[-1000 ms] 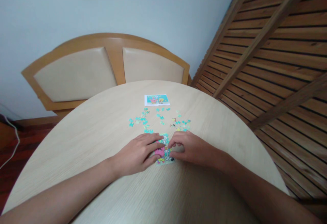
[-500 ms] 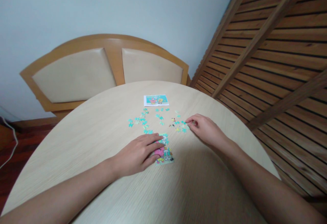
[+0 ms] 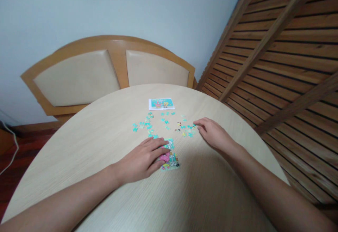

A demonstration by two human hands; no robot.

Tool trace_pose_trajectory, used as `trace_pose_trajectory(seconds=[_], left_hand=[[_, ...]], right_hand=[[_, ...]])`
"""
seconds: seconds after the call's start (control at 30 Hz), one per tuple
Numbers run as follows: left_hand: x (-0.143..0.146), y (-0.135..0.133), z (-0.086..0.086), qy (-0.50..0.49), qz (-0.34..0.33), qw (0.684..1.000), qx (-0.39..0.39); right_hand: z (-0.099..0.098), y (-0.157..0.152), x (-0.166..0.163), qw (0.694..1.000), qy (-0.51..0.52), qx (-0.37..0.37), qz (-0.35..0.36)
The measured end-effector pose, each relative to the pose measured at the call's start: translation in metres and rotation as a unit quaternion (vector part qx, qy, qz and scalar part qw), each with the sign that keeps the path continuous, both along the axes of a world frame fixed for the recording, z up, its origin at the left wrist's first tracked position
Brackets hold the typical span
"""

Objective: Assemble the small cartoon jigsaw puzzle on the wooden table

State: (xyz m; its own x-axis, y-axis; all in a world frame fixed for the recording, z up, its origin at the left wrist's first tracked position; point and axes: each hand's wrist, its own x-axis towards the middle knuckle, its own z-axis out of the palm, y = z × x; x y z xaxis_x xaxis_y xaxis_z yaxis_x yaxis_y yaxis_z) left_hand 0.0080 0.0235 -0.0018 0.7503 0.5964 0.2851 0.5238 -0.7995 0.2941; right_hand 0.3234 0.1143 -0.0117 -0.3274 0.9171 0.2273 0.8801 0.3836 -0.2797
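My left hand (image 3: 142, 158) lies flat, fingers stretched out, on the left part of a partly joined jigsaw (image 3: 171, 157) with pink and teal colours. My right hand (image 3: 212, 133) rests further out to the right, its fingertips touching the loose teal pieces (image 3: 188, 130) at the right end of the scatter. Its fingers are slightly curled and nothing shows between them. More loose teal pieces (image 3: 144, 124) lie beyond my left hand. A small reference picture (image 3: 161, 103) lies flat at the far side of the pieces.
Everything sits on a round light-wood table (image 3: 105, 126). A curved wooden bench back with beige cushions (image 3: 79, 77) stands behind it against a pale wall. A slatted wooden panel (image 3: 285, 48) runs along the right side.
My right hand left the joined jigsaw and moved out to the loose pieces at the right, then shifted slightly. My left hand stayed on the jigsaw.
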Motion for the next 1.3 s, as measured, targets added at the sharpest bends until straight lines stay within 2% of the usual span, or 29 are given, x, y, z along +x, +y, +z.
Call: trace_pose_trajectory(seconds=[0.2,0.67,1.0,1.1,1.3], left_hand=[[0.000,0.000,0.000,0.011,0.003,1.000,0.001],[-0.001,0.001,-0.002,0.008,0.001,1.000,0.001],[0.000,0.001,-0.001,0.008,0.000,1.000,0.008],[-0.001,0.004,-0.001,-0.004,0.021,1.000,0.021],[-0.007,0.024,-0.007,-0.025,0.109,0.993,0.042]], right_hand=[[0.003,-0.002,-0.002,1.000,-0.020,-0.011,-0.002],[0.014,-0.010,-0.006,0.996,-0.050,-0.008,-0.076],[0.016,-0.013,-0.011,0.994,-0.062,-0.002,-0.089],[0.017,-0.014,-0.012,0.993,-0.073,-0.016,-0.096],[0.020,-0.017,-0.015,0.992,-0.076,-0.007,-0.099]])
